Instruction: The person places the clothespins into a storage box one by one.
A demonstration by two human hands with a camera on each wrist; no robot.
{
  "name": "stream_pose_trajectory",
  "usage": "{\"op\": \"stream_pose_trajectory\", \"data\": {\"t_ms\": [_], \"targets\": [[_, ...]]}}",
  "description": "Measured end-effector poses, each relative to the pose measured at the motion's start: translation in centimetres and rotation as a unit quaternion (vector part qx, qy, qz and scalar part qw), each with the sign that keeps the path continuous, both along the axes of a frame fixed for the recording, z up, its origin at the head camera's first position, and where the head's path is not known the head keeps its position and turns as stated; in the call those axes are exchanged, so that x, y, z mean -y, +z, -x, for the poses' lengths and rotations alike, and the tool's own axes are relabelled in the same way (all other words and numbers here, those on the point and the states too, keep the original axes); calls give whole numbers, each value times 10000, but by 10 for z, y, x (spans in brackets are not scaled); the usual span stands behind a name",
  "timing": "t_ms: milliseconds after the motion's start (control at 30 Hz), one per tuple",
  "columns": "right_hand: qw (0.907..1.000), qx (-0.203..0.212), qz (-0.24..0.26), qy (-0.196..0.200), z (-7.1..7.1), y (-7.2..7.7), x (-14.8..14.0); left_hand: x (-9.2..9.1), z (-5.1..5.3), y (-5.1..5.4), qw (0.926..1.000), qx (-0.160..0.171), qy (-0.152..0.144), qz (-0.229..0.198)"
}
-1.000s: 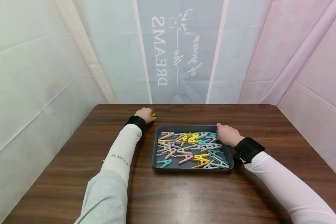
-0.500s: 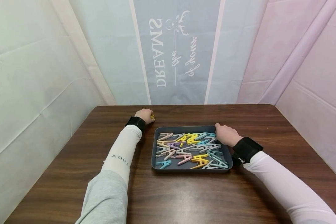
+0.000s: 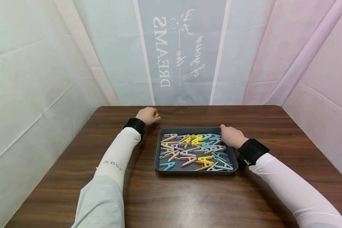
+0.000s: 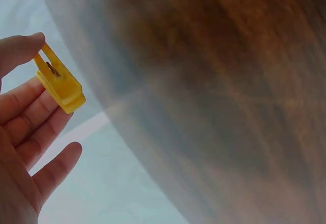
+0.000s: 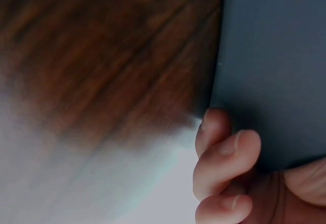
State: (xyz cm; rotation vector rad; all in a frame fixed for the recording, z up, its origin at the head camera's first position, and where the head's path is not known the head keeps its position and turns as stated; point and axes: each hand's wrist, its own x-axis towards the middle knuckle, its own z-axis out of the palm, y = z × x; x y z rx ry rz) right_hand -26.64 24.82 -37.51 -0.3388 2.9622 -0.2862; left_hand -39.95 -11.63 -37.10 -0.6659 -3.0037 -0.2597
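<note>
My left hand [image 3: 146, 116] is over the far left part of the table, left of the tray. It pinches a yellow clothespin [image 4: 62, 84] between thumb and fingers; in the left wrist view the little finger stands apart from the others. In the head view only a small bit of this clothespin shows beyond the fingers. My right hand [image 3: 232, 137] grips the far right corner of a dark grey tray [image 3: 193, 173], its fingers curled round the wall [image 5: 275, 56]. Several clothespins [image 3: 189, 161] in pink, yellow, blue, teal, grey and purple lie in the tray.
The brown wooden table [image 3: 185, 199] ends at a far edge against a grey-blue cloth [image 3: 185, 91] with mirrored lettering. Pale cloth walls stand at the left [image 3: 37, 95] and right [image 3: 327, 69].
My left wrist and forearm have shifted a little to the left, and a finger now sticks out further. The clothespin stays in the left hand. My right hand stays on the tray.
</note>
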Motion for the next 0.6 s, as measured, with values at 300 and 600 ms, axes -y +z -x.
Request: {"op": "stream_pose_trajectory", "data": {"t_ms": [300,600], "targets": [[9999,-13,23,112,0,0,0,-12,-33,24,9943,-632,-746,-416],[9999,2,-38,107,3,-3,-2,-53,-108,52,9716,-882,-2191,121]]}}
